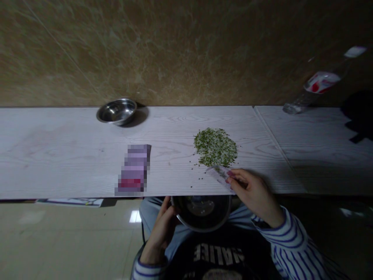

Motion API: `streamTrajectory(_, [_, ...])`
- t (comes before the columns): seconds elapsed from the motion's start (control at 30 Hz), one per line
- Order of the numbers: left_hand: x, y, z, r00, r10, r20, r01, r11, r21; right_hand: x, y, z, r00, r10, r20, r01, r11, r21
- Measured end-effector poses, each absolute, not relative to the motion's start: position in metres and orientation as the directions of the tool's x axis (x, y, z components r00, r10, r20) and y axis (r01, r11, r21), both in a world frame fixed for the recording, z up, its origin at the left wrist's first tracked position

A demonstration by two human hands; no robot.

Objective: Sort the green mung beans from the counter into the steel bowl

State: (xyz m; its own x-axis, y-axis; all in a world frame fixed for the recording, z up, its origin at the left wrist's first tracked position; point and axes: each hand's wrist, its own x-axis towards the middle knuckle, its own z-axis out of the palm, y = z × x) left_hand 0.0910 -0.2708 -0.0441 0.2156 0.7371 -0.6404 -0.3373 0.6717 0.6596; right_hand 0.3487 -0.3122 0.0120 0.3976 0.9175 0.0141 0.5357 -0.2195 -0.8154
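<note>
A spread pile of small green beans (214, 146) lies on the white wood-grain table (169, 155), with a few strays at its lower left. My right hand (253, 190) pinches a thin, pale piece of paper or card (217, 177), whose far edge touches the near side of the pile. Just below the table's front edge, above my lap, my left hand (166, 225) grips the rim of a metal bowl (204, 228). The bowl's far part is hidden under the table edge, and its contents are too dark to make out.
A smaller steel bowl (116, 112) stands at the back left by the wall. Left of the beans lies a purple, pixelated flat item (134, 167). At the back right are a clear plastic bottle (320, 81) and a black object (359, 114). A seam crosses the tabletop on the right.
</note>
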Motion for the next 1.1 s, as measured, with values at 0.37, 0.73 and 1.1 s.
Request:
streamTrajectory(0.37, [0.091,-0.268,-0.044,0.219,0.748,-0.626,-0.337,0.661,0.671,0.34,-0.309,0.02,0.355,0.934,0.027,0.581,-0.198,-0.79])
streamTrajectory(0.73, [0.088,-0.267,-0.045,0.23,0.759,-0.609,-0.349,0.648,0.677,0.353,-0.307,0.011,0.404,0.912,0.073,0.576,-0.191,-0.795])
streamTrajectory(1.1, [0.085,-0.265,-0.047,0.242,0.732,-0.637,-0.343,0.679,0.649,0.34,-0.305,0.021,0.32,0.946,0.047,0.604,-0.166,-0.779])
